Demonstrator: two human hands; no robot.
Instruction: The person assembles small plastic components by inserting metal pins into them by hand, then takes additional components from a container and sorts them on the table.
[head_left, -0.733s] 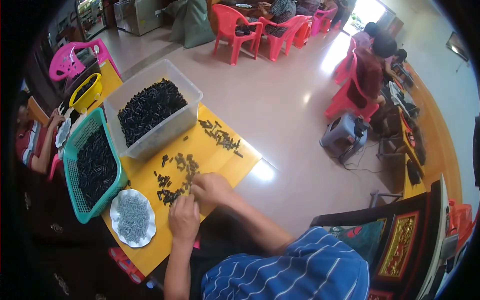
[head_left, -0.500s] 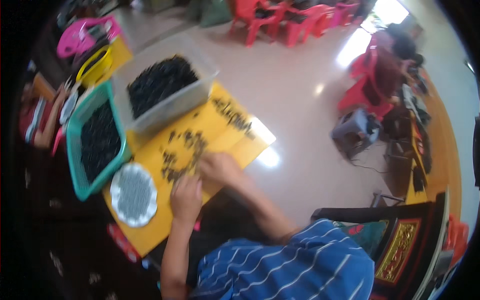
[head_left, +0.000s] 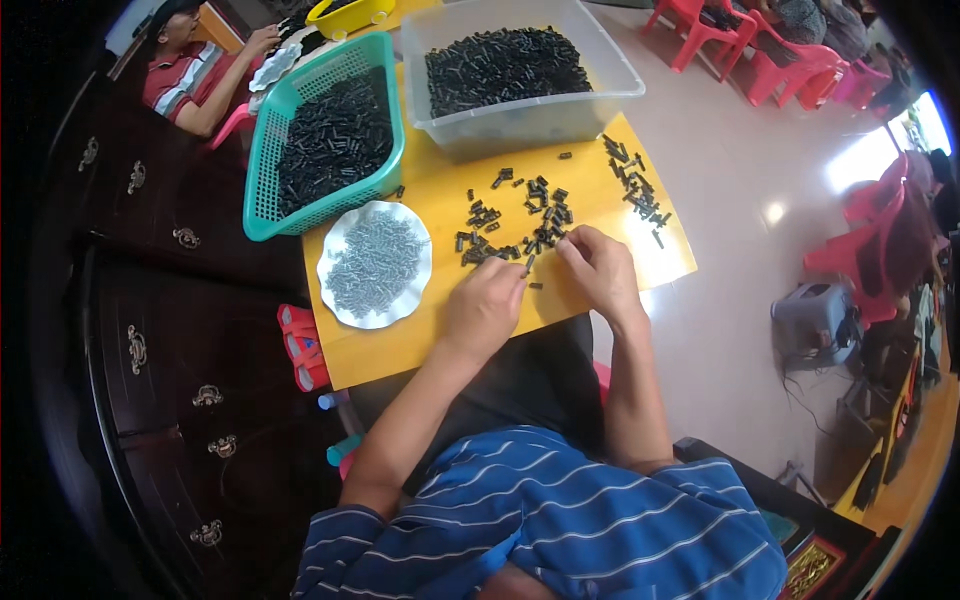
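The left hand [head_left: 484, 305] is curled nearly shut, knuckles up, and pinches a small black piece [head_left: 527, 265] at its fingertips, just above the yellow desk [head_left: 420, 340]. The right hand [head_left: 600, 268] lies just beside it, fingers bent and half closed, their tips down on the desk at the edge of the loose black pieces [head_left: 520, 225]; whether it grips one I cannot tell. Both forearms run up from the blue striped shirt [head_left: 560, 530] at the near side, the left one straight and long, the right one bent in at the wrist, so the two hands almost meet.

The loose pieces are spread over the middle of the desk, just beyond the hands. A second small line of them [head_left: 635, 185] lies to the right of that scatter, near the desk's edge. A white plate [head_left: 375, 265] of grey pieces sits to the left of the left hand. Beyond the plate stands a green basket [head_left: 325, 140] full of black pieces, and to the right of the basket a clear tub [head_left: 525, 75] holds more of them.
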